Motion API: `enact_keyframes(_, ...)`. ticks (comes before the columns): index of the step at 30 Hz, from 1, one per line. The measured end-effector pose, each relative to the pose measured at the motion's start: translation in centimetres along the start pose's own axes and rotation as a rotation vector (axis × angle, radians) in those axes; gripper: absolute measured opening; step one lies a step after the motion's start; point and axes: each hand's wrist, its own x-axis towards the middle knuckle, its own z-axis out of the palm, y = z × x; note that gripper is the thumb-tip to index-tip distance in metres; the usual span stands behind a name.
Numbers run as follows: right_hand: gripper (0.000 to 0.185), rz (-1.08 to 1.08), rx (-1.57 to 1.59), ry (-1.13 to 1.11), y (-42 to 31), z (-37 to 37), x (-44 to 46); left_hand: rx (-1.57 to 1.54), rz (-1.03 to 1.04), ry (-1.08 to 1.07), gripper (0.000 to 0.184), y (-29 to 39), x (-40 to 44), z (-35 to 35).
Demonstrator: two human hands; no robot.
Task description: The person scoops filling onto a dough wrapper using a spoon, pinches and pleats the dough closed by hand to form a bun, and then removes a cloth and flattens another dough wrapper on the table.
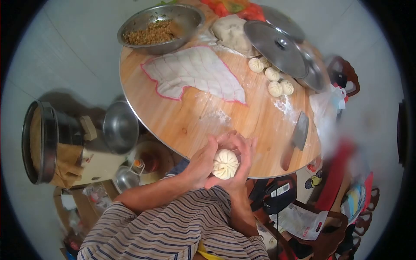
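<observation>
The pleated bun (225, 164) sits cupped between left hand (203, 164) and right hand (245, 161), right by the tabletop (173, 125) edge: probably light, soft dough, easily dented, so best cradled low around its sides!

No word, brand or number can be read; 2 printed things show, both below the table's edge at the lower right. 1 is a white label (283, 190) on a black bag (284, 203). It is set at a slant and bears small dark marks, among them a squarish patch; the marks are too small to make out. The other is a white plastic bag (297, 218), which carries red print (307, 232) near its lower right part. That print is too small and blurred to tell letters, characters or a brand.
</observation>
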Motion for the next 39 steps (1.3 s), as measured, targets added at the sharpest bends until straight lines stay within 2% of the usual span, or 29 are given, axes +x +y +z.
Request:
enact_keyframes(2,0.124,-0.069,-0.014,0.014,0.3,-0.1,0.0,0.004,0.058,-0.136,0.08,-0.6,0.1,-0.1)
enact_keyframes(3,0.12,-0.14,-0.026,0.028,0.4,-0.1,-0.1,0.004,0.054,-0.137,0.08,-0.9,0.3,0.1)
enact_keyframes(5,0.117,-0.169,-0.036,0.012,1.1,-0.5,-0.1,0.118,0.21,-0.148,0.094,-1.5,0.9,0.7)
enact_keyframes(6,0.114,-0.2,-0.044,-0.004,1.6,-0.7,-0.2,0.119,0.209,-0.152,0.094,-1.4,1.0,0.6)
enact_keyframes(8,0.114,-0.17,-0.051,-0.073,2.7,-1.8,-0.9,-0.032,-0.047,-0.2,0.097,-0.7,1.2,0.1)
enact_keyframes(9,0.113,-0.137,-0.054,-0.142,2.7,-2.0,-0.8,-0.03,-0.047,-0.201,0.097,-0.3,1.6,-0.1)
enact_keyframes(11,0.113,-0.115,-0.114,-0.162,2.7,-1.7,-0.5,-0.047,-0.247,-0.094,0.1,0.4,2.5,-0.6)
enact_keyframes(13,0.112,-0.09,-0.176,-0.182,2.2,-1.7,0.4,-0.048,-0.249,-0.104,0.099,0.7,2.8,-0.4)
enact_keyframes(15,0.107,-0.003,-0.079,-0.162,1.6,-2.1,1.4,-0.05,-0.25,-0.116,0.098,1.1,2.8,0.1)
enact_keyframes(17,0.104,0.003,-0.096,-0.141,1.1,-2.3,1.4,-0.092,-0.184,-0.012,0.097,1.1,2.4,1.4)
enact_keyframes(21,0.097,-0.022,-0.19,-0.13,1.9,-3.1,0.2,-0.037,-0.102,-0.079,0.096,-0.7,2.1,1.7)
enact_keyframes(24,0.094,-0.011,-0.139,-0.204,2.2,-3.8,0.8,-0.021,-0.167,-0.137,0.095,0.4,2.7,1.4)
enact_keyframes(25,0.1,0.004,-0.182,-0.319,2.6,-4.2,1.2,0.004,-0.248,-0.124,0.094,1.1,3.0,1.3)
enact_keyframes(26,0.1,-0.004,-0.189,-0.306,2.9,-4.1,1.5,0.029,-0.327,-0.107,0.094,1.7,3.3,1.2)
enact_keyframes(28,0.112,-0.024,-0.19,-0.267,2.2,-3.8,3.0,0.019,-0.33,-0.097,0.091,2.0,3.7,1.3)
enact_keyframes(29,0.125,0.022,-0.23,-0.312,1.8,-4.0,3.7,-0.012,-0.286,-0.093,0.089,1.8,4.1,1.3)
enact_keyframes(31,0.129,-0.013,-0.23,-0.258,2.2,-3.5,3.4,-0.042,-0.24,-0.089,0.087,1.2,4.5,1.5)
enact_keyframes(33,0.132,-0.038,-0.227,-0.214,3.2,-3.2,3.2,0.035,-0.177,0.005,0.084,0.3,4.6,1.8)
enact_keyframes(37,0.139,-0.026,-0.159,-0.254,5.4,-4.1,3.4,0.026,-0.187,-0.005,0.086,-0.1,6.1,1.2)
enact_keyframes(39,0.138,-0.003,-0.054,-0.22,5.5,-4.5,3.1,-0.132,-0.264,-0.045,0.089,0.8,6.4,2.0)
